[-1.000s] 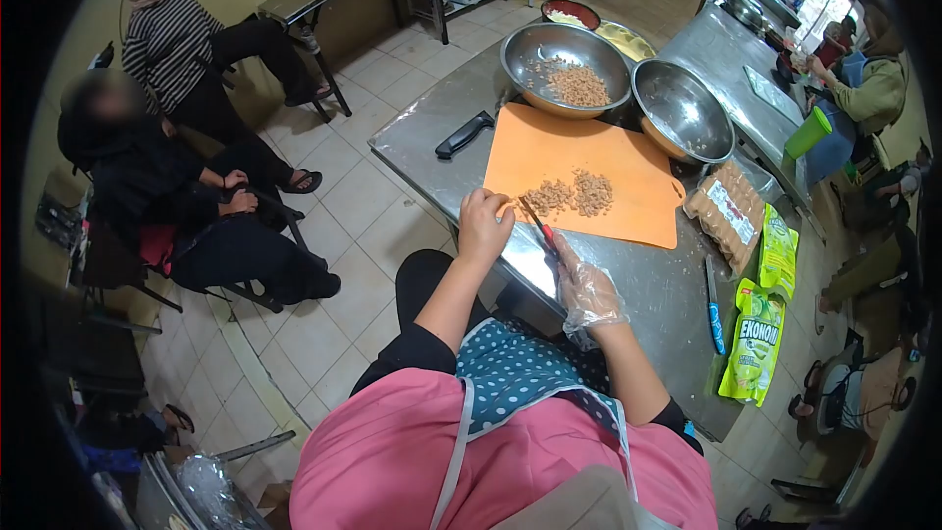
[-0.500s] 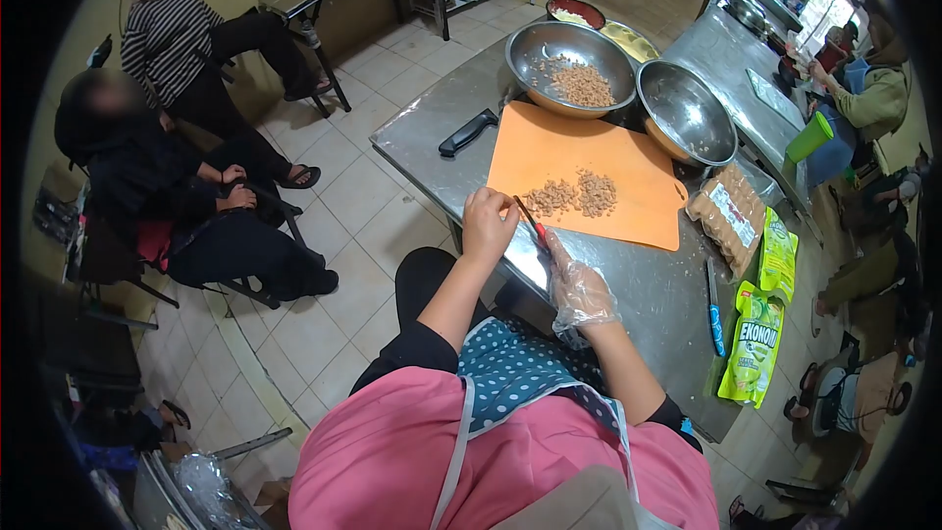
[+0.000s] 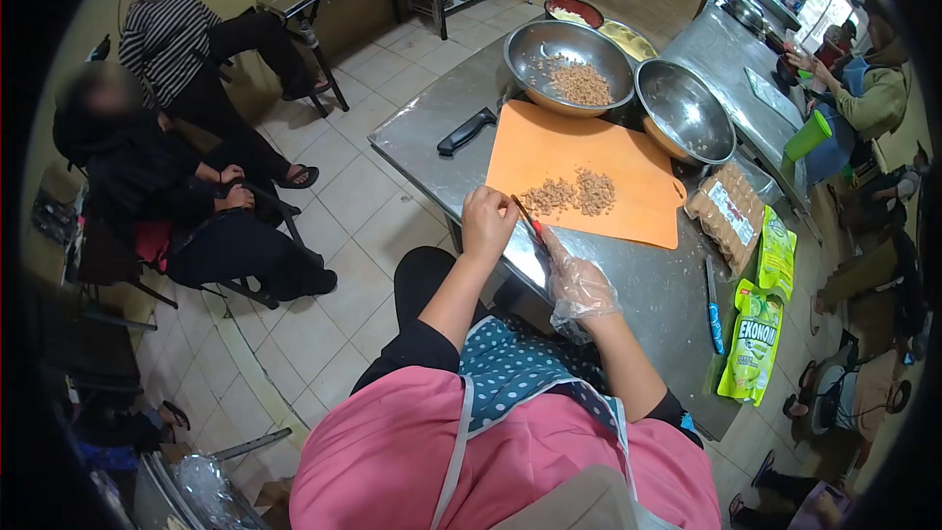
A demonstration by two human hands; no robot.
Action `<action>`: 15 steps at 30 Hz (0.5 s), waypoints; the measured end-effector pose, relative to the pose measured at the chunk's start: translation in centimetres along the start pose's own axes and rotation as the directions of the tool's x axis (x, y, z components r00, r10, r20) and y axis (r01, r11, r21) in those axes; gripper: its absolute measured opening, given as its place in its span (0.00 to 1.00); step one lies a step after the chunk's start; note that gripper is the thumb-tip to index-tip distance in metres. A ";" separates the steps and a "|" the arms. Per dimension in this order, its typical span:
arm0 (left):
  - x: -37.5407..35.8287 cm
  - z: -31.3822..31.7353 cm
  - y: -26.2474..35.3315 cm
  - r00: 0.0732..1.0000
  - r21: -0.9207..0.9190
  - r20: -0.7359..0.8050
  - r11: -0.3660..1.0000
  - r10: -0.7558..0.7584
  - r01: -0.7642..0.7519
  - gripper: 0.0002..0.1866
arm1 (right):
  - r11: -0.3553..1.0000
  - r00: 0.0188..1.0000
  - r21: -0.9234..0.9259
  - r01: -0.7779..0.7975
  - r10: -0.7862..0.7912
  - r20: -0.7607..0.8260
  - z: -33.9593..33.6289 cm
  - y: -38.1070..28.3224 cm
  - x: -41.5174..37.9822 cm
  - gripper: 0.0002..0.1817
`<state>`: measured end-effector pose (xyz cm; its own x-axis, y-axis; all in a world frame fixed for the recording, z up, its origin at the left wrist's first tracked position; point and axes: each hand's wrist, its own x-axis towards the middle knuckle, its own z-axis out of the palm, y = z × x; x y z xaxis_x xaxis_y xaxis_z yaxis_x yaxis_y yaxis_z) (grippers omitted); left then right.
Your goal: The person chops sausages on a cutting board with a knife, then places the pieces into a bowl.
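My right hand (image 3: 581, 283), in a clear plastic glove, is closed around the red handle of a small dark-bladed knife (image 3: 527, 217). The blade points up and left to my bare left hand (image 3: 487, 221). Those fingers are bent together at the blade's tip, by the near left edge of an orange cutting board (image 3: 628, 162); what they hold is hidden. Two small heaps of chopped brown food (image 3: 595, 193) lie on the board just beyond the blade. A steel bowl (image 3: 535, 44) with more of the chopped food stands behind it.
Right of the board are a second steel bowl (image 3: 677, 103), a pack of brown sausages (image 3: 728, 211), a blue-handled knife (image 3: 714, 319) and green EKONOMI pouches (image 3: 754, 344). A black-handled knife (image 3: 467, 132) lies left. Two people sit at left; others are at right.
My hands and the knife stay in nearly the same place. The whole view has shifted very slightly. A person at the far right has moved their hands.
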<state>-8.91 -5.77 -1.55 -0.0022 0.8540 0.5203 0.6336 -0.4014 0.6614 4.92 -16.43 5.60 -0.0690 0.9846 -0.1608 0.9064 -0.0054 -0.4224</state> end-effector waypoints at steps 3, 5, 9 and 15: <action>0.0 -0.1 0.1 1.000 0.017 -0.003 1.000 0.009 -0.009 0.05 | 1.000 1.000 -0.015 0.011 -0.012 -0.023 -0.1 0.3 -0.9 0.29; 0.1 -0.1 0.2 1.000 0.018 0.002 1.000 0.003 -0.003 0.05 | 0.999 0.998 -0.030 -0.038 0.039 0.051 -1.2 -0.1 -1.5 0.31; 0.0 -0.2 0.5 1.000 0.037 0.003 0.999 0.009 -0.009 0.05 | 0.994 0.988 -0.038 -0.103 0.107 0.115 -1.2 0.4 -1.9 0.33; -0.1 -0.4 0.5 0.999 -0.065 0.041 0.998 0.011 -0.008 0.10 | 0.982 0.980 -0.035 -0.184 0.186 0.065 -3.6 0.1 -2.7 0.27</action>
<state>-8.95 -6.15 -1.04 0.0367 0.8624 0.5049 0.5821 -0.4292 0.6906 6.73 -18.45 9.22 0.0736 0.9528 -0.2944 0.9177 -0.1803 -0.3539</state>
